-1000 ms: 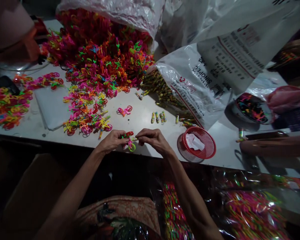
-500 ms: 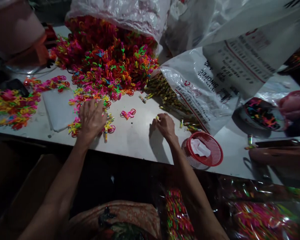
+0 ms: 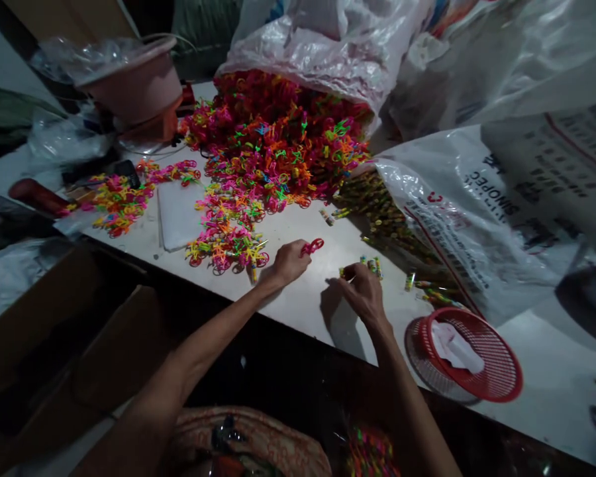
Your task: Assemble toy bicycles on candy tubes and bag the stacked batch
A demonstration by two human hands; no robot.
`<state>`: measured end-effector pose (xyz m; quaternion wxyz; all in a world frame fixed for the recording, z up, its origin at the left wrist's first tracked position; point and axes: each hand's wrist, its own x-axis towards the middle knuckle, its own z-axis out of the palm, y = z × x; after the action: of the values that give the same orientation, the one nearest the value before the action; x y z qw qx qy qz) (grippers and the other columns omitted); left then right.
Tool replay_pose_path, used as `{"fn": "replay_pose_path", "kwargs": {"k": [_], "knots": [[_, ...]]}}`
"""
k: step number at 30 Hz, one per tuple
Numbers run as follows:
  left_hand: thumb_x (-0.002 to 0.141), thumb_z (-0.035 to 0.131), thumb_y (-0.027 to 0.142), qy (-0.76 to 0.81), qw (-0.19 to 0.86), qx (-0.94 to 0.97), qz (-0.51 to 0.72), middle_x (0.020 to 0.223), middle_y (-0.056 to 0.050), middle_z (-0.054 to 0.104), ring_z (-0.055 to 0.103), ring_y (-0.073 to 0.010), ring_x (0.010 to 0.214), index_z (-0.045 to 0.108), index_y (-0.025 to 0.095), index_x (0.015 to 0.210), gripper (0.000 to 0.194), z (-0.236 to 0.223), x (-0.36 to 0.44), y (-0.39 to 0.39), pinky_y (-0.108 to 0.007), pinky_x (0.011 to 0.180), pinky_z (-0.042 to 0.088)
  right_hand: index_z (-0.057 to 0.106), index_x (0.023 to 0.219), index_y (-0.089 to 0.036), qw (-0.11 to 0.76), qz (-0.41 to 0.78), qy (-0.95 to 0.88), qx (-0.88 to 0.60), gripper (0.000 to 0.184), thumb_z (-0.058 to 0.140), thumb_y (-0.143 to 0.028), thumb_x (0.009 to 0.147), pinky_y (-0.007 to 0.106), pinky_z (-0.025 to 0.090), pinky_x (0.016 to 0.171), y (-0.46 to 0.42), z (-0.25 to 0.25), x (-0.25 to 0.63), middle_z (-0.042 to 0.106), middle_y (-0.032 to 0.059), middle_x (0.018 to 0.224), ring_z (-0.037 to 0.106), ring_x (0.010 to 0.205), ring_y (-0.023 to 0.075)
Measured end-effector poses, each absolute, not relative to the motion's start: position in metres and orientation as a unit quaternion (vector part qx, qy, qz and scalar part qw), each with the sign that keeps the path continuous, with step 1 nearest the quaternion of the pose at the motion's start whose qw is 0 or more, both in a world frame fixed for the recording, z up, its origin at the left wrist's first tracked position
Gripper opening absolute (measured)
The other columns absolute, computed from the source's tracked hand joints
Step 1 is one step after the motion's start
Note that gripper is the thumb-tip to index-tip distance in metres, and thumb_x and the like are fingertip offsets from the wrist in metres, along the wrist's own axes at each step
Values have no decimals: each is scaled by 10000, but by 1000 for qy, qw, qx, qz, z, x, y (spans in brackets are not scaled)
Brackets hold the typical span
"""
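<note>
Left hand (image 3: pixel 291 262) closed on red toy (image 3: pixel 314 246) jutting rightward; right hand (image 3: pixel 365 291) pinching small yellow tube (image 3: pixel 342 272).

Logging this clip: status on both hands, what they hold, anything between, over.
Left hand gripping a pink-red toy. Right hand pinching what looks like a small tube. Red basket beside the right forearm, not between the hands.

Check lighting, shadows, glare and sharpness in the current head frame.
All in the head view: dim, darkest below the white table; the right hand throws a shadow onto it; glare streaks the pinkish plastic bag; the red-pink toy in the left hand looks soft.
</note>
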<state>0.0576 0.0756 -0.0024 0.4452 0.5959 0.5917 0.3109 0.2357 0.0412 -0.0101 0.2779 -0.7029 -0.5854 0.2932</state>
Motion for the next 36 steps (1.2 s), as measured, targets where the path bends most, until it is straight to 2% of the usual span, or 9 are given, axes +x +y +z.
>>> {"fn": "replay_pose_path", "kwargs": {"k": [2, 3, 5, 7, 13, 22, 29, 36], "knots": [[768, 598, 157, 537, 609, 456, 364, 676, -26, 617, 629, -166, 691, 578, 157, 734, 39, -5, 51, 58, -317, 699, 507, 531, 708, -203, 417, 432, -479, -640, 219, 687, -335, 630, 313, 449, 572, 30, -11, 230, 583, -11, 629, 578, 584, 175], [740, 642, 181, 502, 672, 392, 378, 652, -17, 615, 620, -146, 642, 578, 147, 726, 74, -6, 48, 49, -297, 666, 508, 537, 723, -203, 465, 492, -420, -604, 254, 716, -338, 605, 307, 461, 564, 24, -10, 225, 584, -24, 614, 583, 556, 162], [661, 733, 217, 447, 742, 307, 393, 648, -23, 638, 617, -127, 602, 599, 122, 732, 178, -7, 42, 33, -271, 632, 507, 573, 747, -200, 512, 575, -337, -543, 307, 775, -329, 555, 296, 485, 571, 15, -5, 214, 613, -29, 626, 615, 557, 153], [587, 799, 261, 424, 766, 272, 399, 636, -25, 653, 611, -118, 575, 622, 107, 739, 279, -6, 38, 21, -251, 598, 502, 613, 726, -192, 520, 615, -303, -509, 311, 813, -319, 524, 282, 496, 578, 10, -1, 204, 636, -24, 630, 634, 571, 146], [518, 845, 338, 411, 777, 264, 397, 614, -17, 669, 615, -121, 546, 631, 114, 748, 386, 2, 34, 9, -250, 568, 504, 659, 666, -177, 501, 638, -310, -495, 262, 835, -311, 526, 237, 464, 537, 3, 6, 195, 648, -19, 585, 612, 529, 114], [559, 836, 342, 405, 777, 280, 391, 627, -12, 669, 626, -121, 557, 608, 130, 749, 365, 4, 34, 8, -251, 578, 516, 679, 663, -170, 487, 636, -329, -500, 261, 840, -325, 530, 243, 473, 525, 4, 3, 202, 657, -9, 560, 602, 504, 116], [580, 821, 393, 390, 808, 297, 326, 638, -23, 669, 636, -148, 547, 608, 129, 802, 404, 7, 30, 7, -288, 560, 537, 677, 656, -173, 482, 646, -334, -488, 268, 844, -346, 536, 259, 496, 545, 1, 1, 203, 649, -12, 544, 595, 499, 116], [540, 828, 466, 457, 741, 346, 349, 600, -18, 656, 591, -122, 504, 604, 129, 757, 460, 4, 30, 8, -263, 509, 512, 698, 705, -179, 504, 536, -422, -531, 197, 788, -340, 634, 284, 526, 591, -7, 13, 191, 667, 1, 590, 640, 558, 146]]}}
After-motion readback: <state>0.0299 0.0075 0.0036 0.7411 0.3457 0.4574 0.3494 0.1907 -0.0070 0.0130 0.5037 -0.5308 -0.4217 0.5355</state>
